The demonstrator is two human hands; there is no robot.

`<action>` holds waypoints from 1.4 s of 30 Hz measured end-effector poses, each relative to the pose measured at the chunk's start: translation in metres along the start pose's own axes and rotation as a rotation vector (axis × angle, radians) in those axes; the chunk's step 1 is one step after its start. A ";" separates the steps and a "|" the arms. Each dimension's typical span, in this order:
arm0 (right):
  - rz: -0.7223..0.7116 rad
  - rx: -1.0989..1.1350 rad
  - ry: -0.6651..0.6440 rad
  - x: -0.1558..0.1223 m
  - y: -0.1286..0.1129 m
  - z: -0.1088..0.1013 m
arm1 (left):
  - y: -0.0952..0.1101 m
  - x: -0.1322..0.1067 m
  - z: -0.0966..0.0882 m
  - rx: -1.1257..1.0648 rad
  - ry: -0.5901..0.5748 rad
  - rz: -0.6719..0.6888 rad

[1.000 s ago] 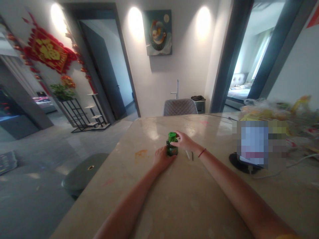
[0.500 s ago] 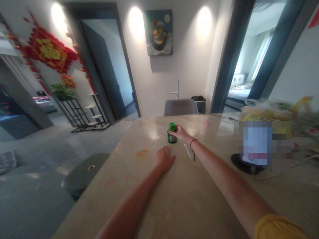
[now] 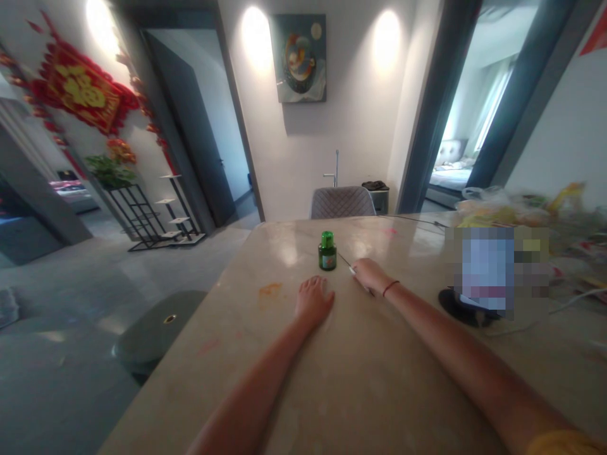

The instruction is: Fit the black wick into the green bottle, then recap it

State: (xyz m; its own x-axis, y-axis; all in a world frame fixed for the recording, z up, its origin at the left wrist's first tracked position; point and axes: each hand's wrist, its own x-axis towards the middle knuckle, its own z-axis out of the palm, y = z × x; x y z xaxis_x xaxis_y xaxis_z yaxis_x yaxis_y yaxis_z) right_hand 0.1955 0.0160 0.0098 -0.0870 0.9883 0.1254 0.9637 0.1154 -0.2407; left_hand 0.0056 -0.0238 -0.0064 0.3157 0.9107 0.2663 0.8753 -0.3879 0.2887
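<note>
Green bottle (image 3: 327, 258) upright on own base, mid-frame, so stands without hand; left hand (image 3: 313, 299) flat, fingers spread, holding nothing, on table (image 3: 351, 379) just below bottle, likely for support; right hand (image 3: 372, 275), right of center, grasping slim stick (image 3: 352, 270), seemingly pinched for control, tip angled toward bottle

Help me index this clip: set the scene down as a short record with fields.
Surface: pale table
Left hand: palm down on the table, just nearer than the bottle, apart from it
Right hand: fingers closed around a thin stick, its type unclear
Bottle: dark green, upright, green cap on, touched by neither hand
Right side: pixelated screen, black base
Far side: grey quilted chair
Left of table: round-cornered stool
</note>
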 end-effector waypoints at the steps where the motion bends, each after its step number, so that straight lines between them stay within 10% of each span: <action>1: 0.015 0.001 0.028 0.003 0.000 0.002 | 0.000 0.000 0.000 -0.008 0.008 0.000; 21: 0.232 0.248 0.156 0.044 0.018 0.015 | 0.001 0.001 -0.003 -0.028 0.029 0.036; 28: 0.096 0.503 0.252 0.003 0.033 0.003 | -0.005 0.008 -0.008 -0.444 0.072 -0.303; 31: 0.002 1.010 -0.017 -0.015 0.030 -0.008 | -0.007 0.011 -0.020 -0.796 -0.039 -0.353; 36: -0.047 1.601 -0.712 -0.038 0.013 -0.011 | -0.008 0.009 -0.038 -1.282 -0.681 -0.192; 42: -0.002 1.655 -0.915 -0.045 0.003 0.006 | -0.015 0.008 -0.033 -1.390 -0.863 -0.147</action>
State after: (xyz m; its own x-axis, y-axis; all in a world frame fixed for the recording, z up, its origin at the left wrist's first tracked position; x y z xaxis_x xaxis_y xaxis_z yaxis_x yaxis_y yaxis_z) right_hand 0.2004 -0.0277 -0.0020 -0.7135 0.6653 -0.2198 -0.1684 -0.4673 -0.8679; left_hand -0.0168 -0.0159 0.0219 0.7803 0.5690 -0.2598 0.0844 0.3158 0.9451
